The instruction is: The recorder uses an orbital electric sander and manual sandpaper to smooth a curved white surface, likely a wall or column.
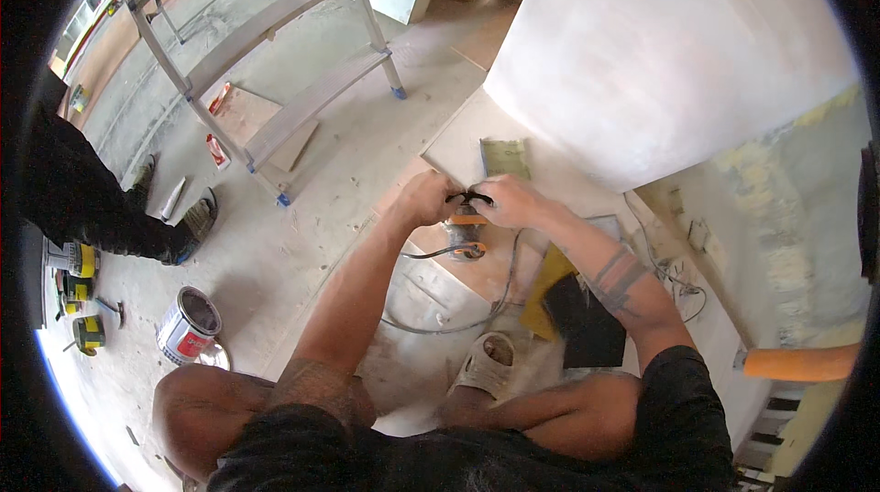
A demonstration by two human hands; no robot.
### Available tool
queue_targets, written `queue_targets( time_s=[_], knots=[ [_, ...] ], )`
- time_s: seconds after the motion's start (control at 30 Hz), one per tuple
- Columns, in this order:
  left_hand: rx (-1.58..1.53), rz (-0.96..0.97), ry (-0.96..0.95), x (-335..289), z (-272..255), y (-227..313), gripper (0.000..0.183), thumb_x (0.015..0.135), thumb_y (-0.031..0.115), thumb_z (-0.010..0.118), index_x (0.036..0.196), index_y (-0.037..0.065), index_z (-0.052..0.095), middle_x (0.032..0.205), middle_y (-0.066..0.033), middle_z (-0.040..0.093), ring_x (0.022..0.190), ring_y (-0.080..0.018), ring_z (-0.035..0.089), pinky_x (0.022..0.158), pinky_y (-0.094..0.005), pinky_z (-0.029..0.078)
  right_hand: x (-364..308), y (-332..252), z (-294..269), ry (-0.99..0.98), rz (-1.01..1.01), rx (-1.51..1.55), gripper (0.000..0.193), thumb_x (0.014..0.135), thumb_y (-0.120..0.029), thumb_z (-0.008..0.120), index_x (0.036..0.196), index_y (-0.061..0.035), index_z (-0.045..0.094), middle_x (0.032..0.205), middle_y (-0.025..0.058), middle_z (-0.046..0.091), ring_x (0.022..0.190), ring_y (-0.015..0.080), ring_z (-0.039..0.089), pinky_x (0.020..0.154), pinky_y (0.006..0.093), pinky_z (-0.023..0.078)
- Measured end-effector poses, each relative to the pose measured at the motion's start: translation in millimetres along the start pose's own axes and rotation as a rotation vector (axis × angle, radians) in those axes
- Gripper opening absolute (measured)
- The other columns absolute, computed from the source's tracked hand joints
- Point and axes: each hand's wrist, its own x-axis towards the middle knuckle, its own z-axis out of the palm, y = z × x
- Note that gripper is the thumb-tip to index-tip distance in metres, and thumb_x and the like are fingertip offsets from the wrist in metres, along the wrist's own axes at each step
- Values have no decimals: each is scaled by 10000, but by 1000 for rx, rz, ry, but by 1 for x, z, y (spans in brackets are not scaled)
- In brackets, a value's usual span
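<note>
Both of my hands meet in front of me over the floor. My left hand (431, 197) is closed on one side of a small black piece (470, 196). My right hand (507, 201) pinches the other side of it. What the black piece is, I cannot make out. Just below it stands an orange and grey power tool (466, 234), perhaps a sander, partly hidden by the hands. A dark cable (440, 329) curves over the floor close to the tool. Beyond my hands lies a greenish sheet (505, 158) that looks like sandpaper.
Yellow (548, 286) and black sheets (591, 325) lie under my right forearm. An open paint can (191, 322) stands at left. A stepladder (312, 100) stands farther off. Another person's legs (110, 185) show at far left. A white panel (660, 52) leans at right, near an orange cylinder (799, 362).
</note>
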Motion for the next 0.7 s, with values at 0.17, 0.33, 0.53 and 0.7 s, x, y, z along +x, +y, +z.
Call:
queue_targets(
  time_s=[0.17,0.33,0.53,0.7],
  knots=[
    [-75,53,19,-1,4,-5,257,898,203,663,1106,115,786,922,-196,737,821,-398,710,786,-475,566,4,13,9,-42,0,-73,168,911,-163,656,977,-27,730,993,213,728,953,424,692,848,505,557],
    [-113,61,-22,-4,2,-13,259,909,187,640,1114,96,770,979,-201,740,891,-417,701,828,-487,557,5,8,17,74,-39,-59,113,886,-120,656,890,-27,720,897,205,720,879,425,697,799,518,556],
    [-52,128,15,-7,1,-4,209,902,166,622,1048,85,749,911,-203,719,881,-422,683,806,-515,539,0,9,16,83,-52,-35,106,875,-111,659,900,-28,721,896,217,716,872,426,698,788,520,555],
    [14,162,40,-4,9,-14,168,895,156,629,1013,105,738,847,-182,697,850,-408,659,794,-517,526,1,23,18,54,-111,-54,103,866,-92,663,924,-25,715,896,224,709,871,438,694,789,520,555]
  ],
)
